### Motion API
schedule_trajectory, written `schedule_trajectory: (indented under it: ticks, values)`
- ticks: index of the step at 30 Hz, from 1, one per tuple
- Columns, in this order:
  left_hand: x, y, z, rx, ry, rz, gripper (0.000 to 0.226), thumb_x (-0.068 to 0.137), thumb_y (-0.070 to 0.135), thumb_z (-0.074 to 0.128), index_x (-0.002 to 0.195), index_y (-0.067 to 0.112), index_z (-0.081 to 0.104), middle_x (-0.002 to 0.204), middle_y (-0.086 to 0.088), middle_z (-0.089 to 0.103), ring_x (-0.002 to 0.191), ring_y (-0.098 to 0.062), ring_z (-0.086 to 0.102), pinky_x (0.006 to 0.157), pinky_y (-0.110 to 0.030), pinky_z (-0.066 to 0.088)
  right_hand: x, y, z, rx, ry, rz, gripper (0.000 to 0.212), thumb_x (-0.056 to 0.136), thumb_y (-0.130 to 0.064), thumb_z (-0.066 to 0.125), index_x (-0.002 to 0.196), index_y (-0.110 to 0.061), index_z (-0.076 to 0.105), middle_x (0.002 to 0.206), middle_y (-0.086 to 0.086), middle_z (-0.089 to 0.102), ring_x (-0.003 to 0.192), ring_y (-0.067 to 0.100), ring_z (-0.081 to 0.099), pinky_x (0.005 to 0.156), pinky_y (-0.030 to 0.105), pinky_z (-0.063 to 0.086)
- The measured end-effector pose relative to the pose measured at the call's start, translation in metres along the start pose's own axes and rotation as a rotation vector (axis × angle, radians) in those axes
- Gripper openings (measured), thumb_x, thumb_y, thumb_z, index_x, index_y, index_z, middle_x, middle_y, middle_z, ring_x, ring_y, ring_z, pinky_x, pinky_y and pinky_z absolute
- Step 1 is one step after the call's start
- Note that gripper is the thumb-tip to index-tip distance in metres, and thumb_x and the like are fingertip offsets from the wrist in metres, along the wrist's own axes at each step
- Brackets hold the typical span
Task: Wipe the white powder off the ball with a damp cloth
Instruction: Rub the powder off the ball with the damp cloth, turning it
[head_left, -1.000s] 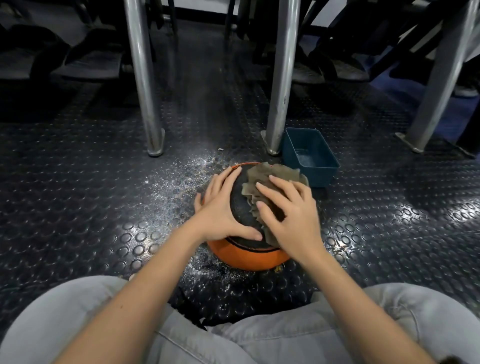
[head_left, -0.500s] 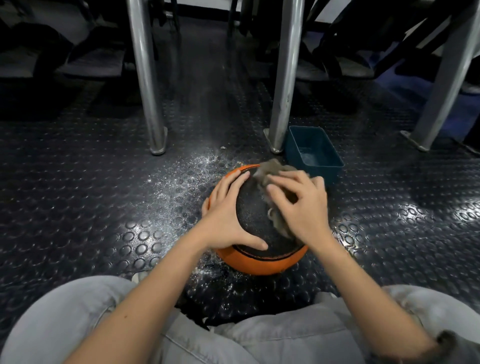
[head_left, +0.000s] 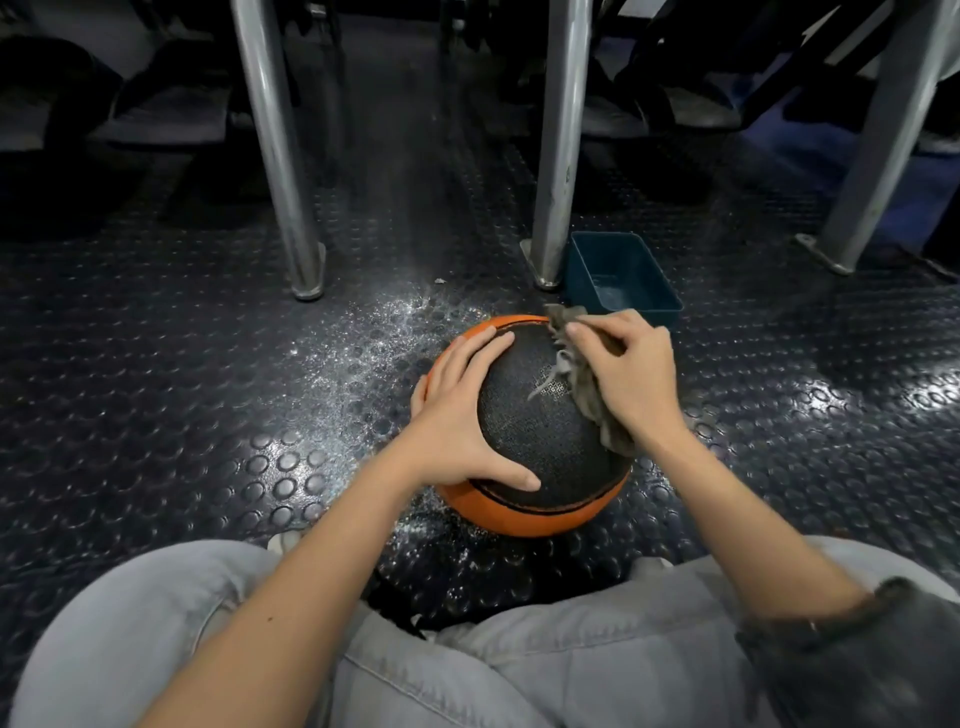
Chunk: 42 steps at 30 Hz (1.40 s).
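Observation:
An orange and black ball (head_left: 540, 447) sits on the studded dark floor in front of my knees. My left hand (head_left: 462, 410) lies flat on the ball's left side, fingers spread and thumb along the lower black seam. My right hand (head_left: 631, 374) grips a bunched grey-brown cloth (head_left: 582, 387) and presses it against the ball's upper right side. A few pale threads of the cloth trail over the black panel. Most of the cloth is hidden under my right hand.
White powder (head_left: 363, 343) is scattered on the floor left of and behind the ball. A dark blue tub (head_left: 623, 278) with a little water stands just behind the ball on the right. Metal legs (head_left: 280, 156), (head_left: 556, 156), (head_left: 878, 145) rise behind. My grey-trousered knees (head_left: 467, 660) fill the foreground.
My right hand has dragged the cloth from the ball's top toward its right side, bunching it up. More of the black panel shows. The left hand has stayed on the ball.

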<state>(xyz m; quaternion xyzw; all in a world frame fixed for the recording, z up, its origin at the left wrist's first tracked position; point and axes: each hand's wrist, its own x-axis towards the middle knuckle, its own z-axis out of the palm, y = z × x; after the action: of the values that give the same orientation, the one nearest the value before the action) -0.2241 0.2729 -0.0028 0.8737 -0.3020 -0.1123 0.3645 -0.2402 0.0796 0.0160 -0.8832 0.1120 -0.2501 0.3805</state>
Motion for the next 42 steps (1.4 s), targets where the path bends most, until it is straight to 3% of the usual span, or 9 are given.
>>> schedule_trajectory:
  ticks: [3,5,10,13,20,28,31,37,42]
  values:
    - [0.000,-0.005,-0.003,-0.017,0.017,0.004,0.130,0.030,0.073,0.068,0.139,0.050,0.000,0.145,0.036,-0.003,0.142,-0.003,-0.003,0.117,-0.054,0.008,-0.029,-0.025,0.005,-0.152,-0.016,-0.395,0.028,0.086,-0.041,0.059,0.101,-0.022,0.073,0.094,-0.010,0.060,0.089,0.015,0.040,0.081,0.020,0.031]
    - [-0.001,-0.004,-0.002,-0.021,0.001,0.013,0.130,0.032,0.071,0.072,0.138,0.052,0.000,0.144,0.037,-0.004,0.141,-0.001,-0.004,0.117,-0.053,0.006,-0.025,-0.020,-0.002,-0.185,-0.049,-0.471,0.031,0.088,-0.040,0.055,0.103,-0.019,0.072,0.095,-0.008,0.059,0.087,0.015,0.042,0.079,0.020,0.031]
    - [0.001,0.002,0.001,-0.009,-0.010,0.038,0.123,0.037,0.069,0.074,0.134,0.058,-0.001,0.146,0.037,-0.006,0.138,0.006,-0.007,0.116,-0.054,0.001,0.025,0.028,-0.018,-0.008,-0.087,0.116,0.025,0.092,-0.023,0.058,0.107,-0.008,0.071,0.106,0.008,0.069,0.105,0.023,0.060,0.086,0.025,0.041]
    - [0.000,0.002,0.000,-0.025,-0.009,0.028,0.124,0.036,0.068,0.075,0.134,0.057,0.001,0.143,0.039,-0.004,0.137,0.006,-0.004,0.116,-0.054,0.003,0.018,0.025,-0.013,-0.033,-0.019,0.171,0.025,0.093,-0.026,0.057,0.108,-0.011,0.070,0.108,0.006,0.068,0.107,0.020,0.059,0.089,0.029,0.041]
    - [0.000,0.000,-0.001,-0.022,0.026,0.014,0.130,0.031,0.073,0.066,0.142,0.046,0.003,0.143,0.033,0.000,0.139,0.002,0.001,0.116,-0.053,0.011,-0.029,-0.031,0.002,-0.221,-0.066,-0.514,0.033,0.089,-0.039,0.051,0.101,-0.016,0.072,0.091,0.002,0.062,0.082,0.023,0.055,0.074,0.034,0.042]
    - [0.004,0.005,0.000,-0.053,0.018,0.038,0.111,0.035,0.072,0.069,0.127,0.064,0.007,0.138,0.041,0.003,0.142,-0.006,0.002,0.115,-0.055,0.013,0.023,0.035,-0.018,-0.004,-0.024,0.180,0.025,0.091,-0.025,0.060,0.107,-0.010,0.071,0.110,0.007,0.069,0.103,0.011,0.059,0.080,0.014,0.035]
    - [0.005,0.000,0.000,-0.060,0.047,0.049,0.117,0.033,0.072,0.070,0.132,0.057,0.010,0.137,0.040,0.007,0.141,-0.007,0.006,0.115,-0.054,0.015,0.008,0.017,-0.010,-0.030,0.052,0.076,0.024,0.091,-0.026,0.059,0.108,-0.013,0.071,0.102,0.005,0.066,0.100,0.017,0.059,0.083,0.024,0.039]
    - [0.007,0.007,0.000,-0.016,0.049,-0.035,0.140,0.029,0.073,0.065,0.149,0.026,0.012,0.150,0.020,0.004,0.141,-0.006,0.005,0.118,-0.045,0.013,-0.032,-0.037,0.014,-0.217,-0.004,-0.536,0.033,0.087,-0.036,0.052,0.095,-0.012,0.074,0.087,0.005,0.064,0.079,0.024,0.056,0.069,0.035,0.044]
    - [0.008,0.008,0.002,-0.033,0.048,0.036,0.125,0.034,0.074,0.066,0.143,0.045,0.013,0.144,0.032,0.005,0.141,-0.006,0.003,0.117,-0.051,0.011,0.009,0.009,-0.013,-0.102,0.021,-0.093,0.027,0.090,-0.030,0.060,0.108,-0.013,0.071,0.100,0.007,0.066,0.096,0.021,0.058,0.084,0.029,0.042]
